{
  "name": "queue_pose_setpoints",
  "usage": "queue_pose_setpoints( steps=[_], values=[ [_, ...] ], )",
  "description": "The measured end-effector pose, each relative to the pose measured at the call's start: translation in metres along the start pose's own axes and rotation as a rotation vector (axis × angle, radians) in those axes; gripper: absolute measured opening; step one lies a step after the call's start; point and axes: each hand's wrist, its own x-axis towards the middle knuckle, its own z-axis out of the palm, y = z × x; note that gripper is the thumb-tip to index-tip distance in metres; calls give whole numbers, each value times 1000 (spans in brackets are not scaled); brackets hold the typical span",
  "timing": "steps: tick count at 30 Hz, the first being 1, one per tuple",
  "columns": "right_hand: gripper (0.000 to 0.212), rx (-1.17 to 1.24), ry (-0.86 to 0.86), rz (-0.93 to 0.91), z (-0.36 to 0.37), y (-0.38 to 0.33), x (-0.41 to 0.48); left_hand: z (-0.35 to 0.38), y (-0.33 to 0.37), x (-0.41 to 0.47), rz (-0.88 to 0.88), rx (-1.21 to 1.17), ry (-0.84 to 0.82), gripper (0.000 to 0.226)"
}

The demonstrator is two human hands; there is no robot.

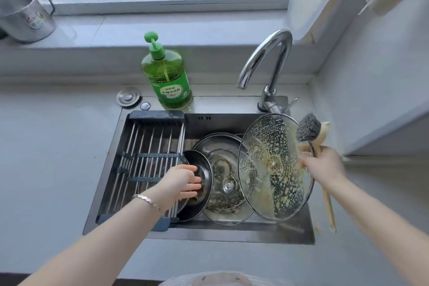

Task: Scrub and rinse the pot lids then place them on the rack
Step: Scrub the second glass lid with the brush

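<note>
A large glass lid (267, 146), smeared with yellowish residue, stands tilted on edge at the right of the sink (232, 237). My right hand (325, 167) holds it at its right rim together with a wooden-handled scrub brush (308, 126), bristles up. A small steel lid (197, 206) leans against the rack (148, 146) that spans the sink's left half. My left hand (183, 181) touches this lid's dark knob with fingers stretched out. Another glass lid (222, 183) lies flat in the basin, and a steel lid (216, 144) lies behind it.
A green dish soap bottle (169, 79) stands on the sink's back ledge, with a drain plug (128, 96) to its left. The faucet (267, 58) arches over the back right corner. A metal mug (25, 18) sits on the windowsill. Grey counter surrounds the sink.
</note>
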Motion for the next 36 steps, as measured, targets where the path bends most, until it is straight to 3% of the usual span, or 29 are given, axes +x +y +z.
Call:
queue_pose_setpoints(
  steps=[9, 16, 27, 32, 36],
  values=[
    [8, -61, -151, 63, 82, 21, 23, -3, 1, 7, 36, 92, 6, 33],
    [22, -89, -218, 199, 122, 35, 39, -5, 11, 18, 56, 96, 20, 33],
    [20, -364, -142, 379, 142, 58, 50, 5, 18, 28, 9, 106, 22, 31],
    [19, -322, -72, 149, 109, 30, 56, 19, 27, 32, 27, 130, -10, 30],
    [18, -233, 157, -197, 54, -23, 73, 30, 37, 32, 64, 148, -35, 29]
  ],
)
